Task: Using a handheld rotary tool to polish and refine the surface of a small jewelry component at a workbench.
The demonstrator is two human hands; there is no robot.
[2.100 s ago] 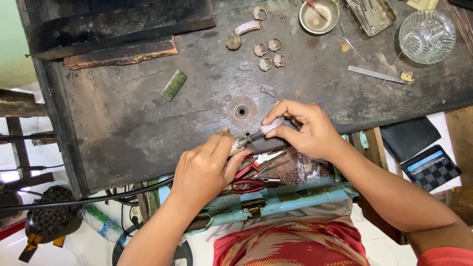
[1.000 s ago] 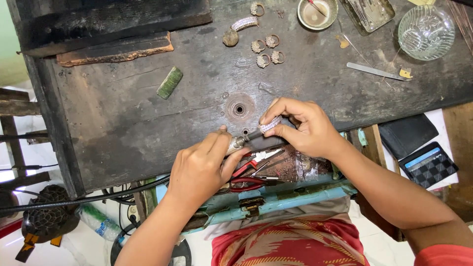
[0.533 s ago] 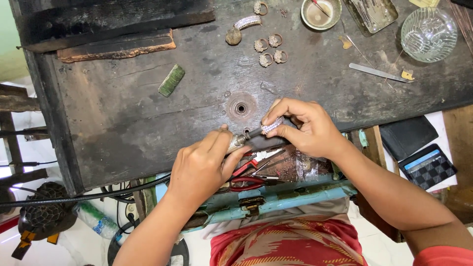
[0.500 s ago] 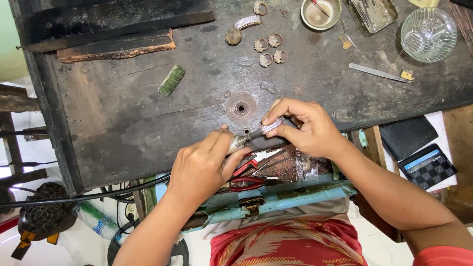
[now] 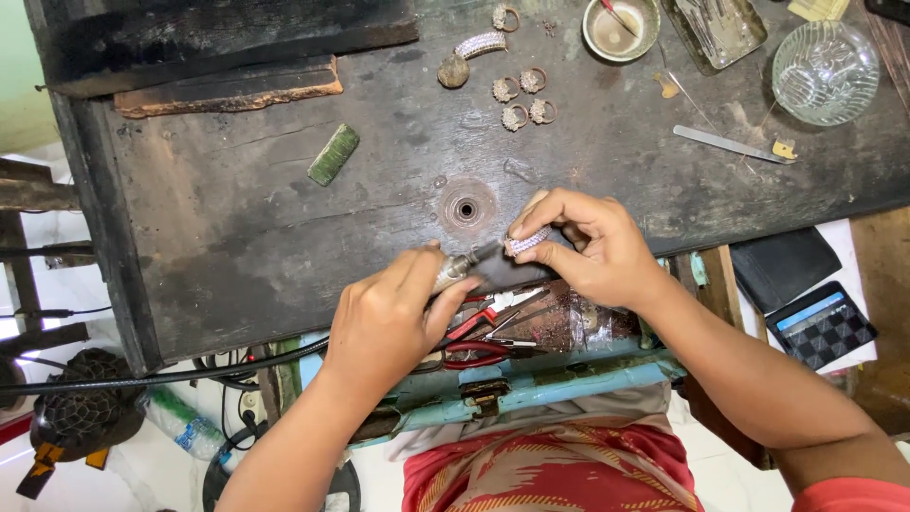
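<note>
My left hand (image 5: pixel 391 318) grips a slim metal rotary handpiece (image 5: pixel 464 265) whose tip points right at a small studded ring (image 5: pixel 527 241). My right hand (image 5: pixel 590 248) pinches that ring between thumb and fingers at the near edge of the dark wooden workbench (image 5: pixel 237 237). A black flexible shaft (image 5: pixel 142 377) runs from the handpiece off to the left. The tool tip touches or nearly touches the ring.
Several more studded rings (image 5: pixel 519 95) and a curved studded piece (image 5: pixel 479 45) lie at the bench's far side, with a metal bowl (image 5: pixel 620 28), glass dish (image 5: pixel 825 71), file (image 5: pixel 728 143) and green block (image 5: pixel 333 155). Red-handled pliers (image 5: pixel 479 332) rest in the open drawer. A calculator (image 5: pixel 821 324) sits right.
Both hands stay at the bench edge with only slight shifts; the handpiece tip remains against the ring.
</note>
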